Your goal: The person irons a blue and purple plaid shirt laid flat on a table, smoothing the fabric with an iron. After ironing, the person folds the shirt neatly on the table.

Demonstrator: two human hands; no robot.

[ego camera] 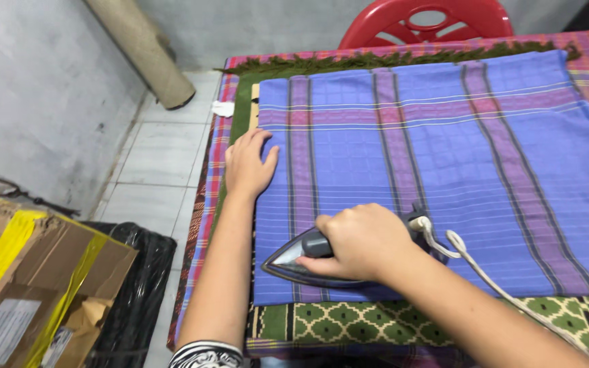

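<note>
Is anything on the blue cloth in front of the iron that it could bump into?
Nothing visible does. The right hand grips the iron near the cloth's lower left edge. The left hand lies flat on the cloth's left edge, farther up. The white cord trails off to the right.

free: blue cloth right | blocked: cord, maybe chair

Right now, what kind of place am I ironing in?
Probably a home utility corner: an iron on a blue plaid cloth over a padded table, with a red plastic chair, tiled floor and taped cardboard box.
</note>
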